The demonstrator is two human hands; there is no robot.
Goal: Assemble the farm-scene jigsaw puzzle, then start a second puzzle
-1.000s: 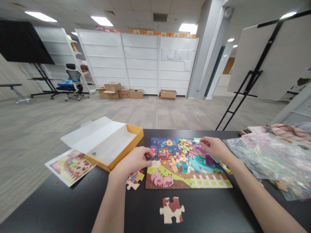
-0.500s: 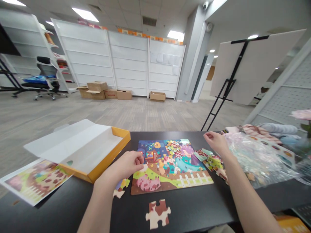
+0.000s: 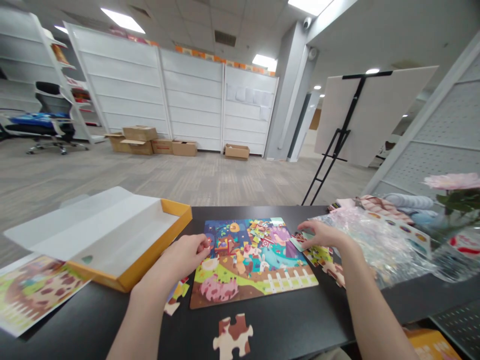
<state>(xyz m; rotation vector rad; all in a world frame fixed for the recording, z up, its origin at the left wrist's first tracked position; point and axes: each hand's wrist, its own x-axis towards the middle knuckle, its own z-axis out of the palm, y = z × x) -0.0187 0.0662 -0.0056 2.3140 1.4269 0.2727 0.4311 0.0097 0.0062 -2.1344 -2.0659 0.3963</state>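
Taking the middle of the farm-scene jigsaw board (image 3: 258, 275) as the clock's centre, the right hand (image 3: 323, 235) is just past two o'clock, thumb and fingers parted over the board's far right corner; whether it has hold of a pale green piece (image 3: 298, 244) at its fingertips, I cannot tell. The left hand (image 3: 187, 254) is at nine o'clock by the board's left edge, fingers curled in, and what they may hold is hidden. The board lies flat on the black table (image 3: 277, 330), with a heap of small pieces (image 3: 262, 230) on its upper part. More loose jigsaw pieces (image 3: 318, 256) lie beside it at three o'clock, and a few others (image 3: 180, 291) at eight, below the left wrist. A brown-and-cream piece (image 3: 233, 340) lies alone between six and seven. Farther out, a yellow box (image 3: 150, 255) stands open at nine, with a picture sheet (image 3: 45, 290) partly under its near side. A clear plastic bag (image 3: 375, 245) lies at three, and a pink flower (image 3: 452, 181) stands beyond it. Across the floor are cardboard boxes (image 3: 139, 140) towards eleven and an easel (image 3: 348, 117) at one.
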